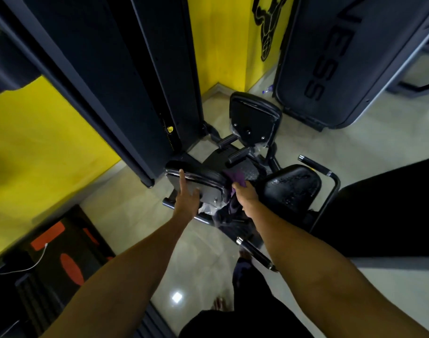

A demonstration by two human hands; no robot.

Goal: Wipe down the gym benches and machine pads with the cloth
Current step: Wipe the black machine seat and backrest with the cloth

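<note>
Cloth [235,177], purple and bunched, is gripped in the curled fingers of the right hand [245,195] at the right end of the tilted black machine pad [201,178]. The left hand [187,200] touches the pad's back with its forefinger laid straight along it. Two short black rollers [240,156] and a second pad [253,118] stand just behind, a seat pad [291,186] is just to the right, and the dark weight tower [145,93] rises at the left.

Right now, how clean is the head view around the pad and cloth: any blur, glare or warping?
Head view: strong wide-angle bending, machine towers lean outward; soft motion blur overall, worst on the yellow wall at left; bright glare spots on the floor, sheen on the seat pad at right; purple cloth in the right hand dim but readable.
</note>
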